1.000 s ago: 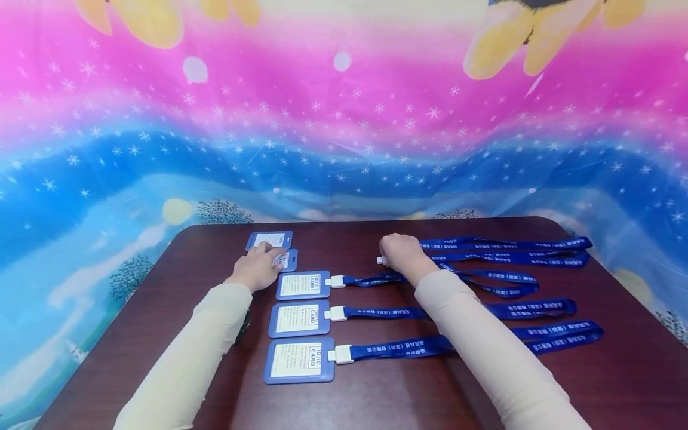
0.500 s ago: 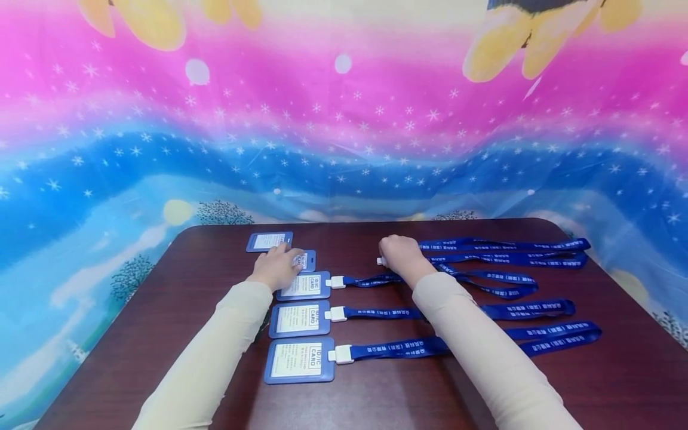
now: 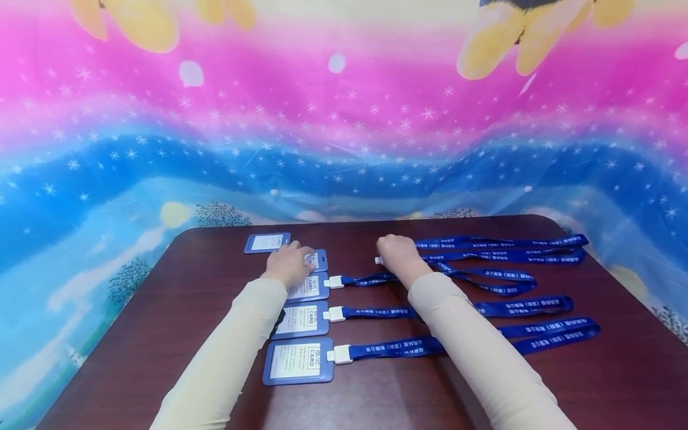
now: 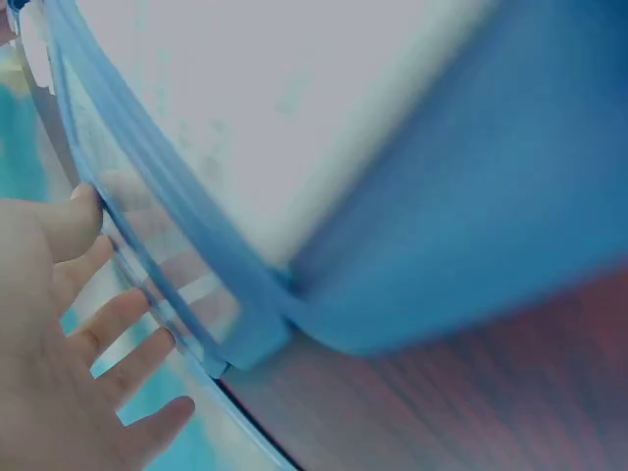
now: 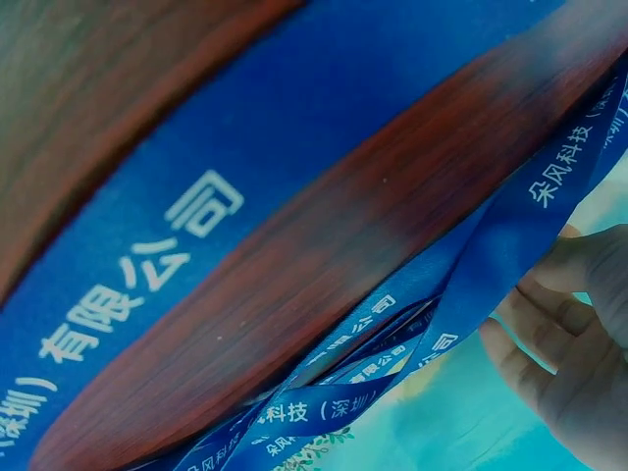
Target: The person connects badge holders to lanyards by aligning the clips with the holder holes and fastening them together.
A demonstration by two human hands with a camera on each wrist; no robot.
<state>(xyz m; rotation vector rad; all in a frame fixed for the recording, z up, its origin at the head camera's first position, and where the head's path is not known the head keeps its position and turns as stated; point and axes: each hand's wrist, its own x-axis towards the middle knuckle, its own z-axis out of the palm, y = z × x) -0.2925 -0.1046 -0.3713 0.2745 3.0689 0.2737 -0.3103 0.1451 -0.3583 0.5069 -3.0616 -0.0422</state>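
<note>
My left hand pinches a blue-framed ID card holder by its left part, over the back of the table. In the left wrist view my thumb lies at a holder's edge, the fingers on the far side. To the right, my right hand grips a blue lanyard near its white clip, which pokes out at the left of the fist. A gap separates this clip from the holder. Blue straps with white lettering run across the right wrist view towards the fingers.
Below the left hand lie three card holders with lanyards clipped on, their straps stretching right under the right forearm. A loose card holder lies at the back left. Another lanyard runs along the back. A patterned cloth hangs behind the table.
My left hand has slid the card holder right, from beside the loose holder towards the white clip. The right hand has stayed nearly in place.
</note>
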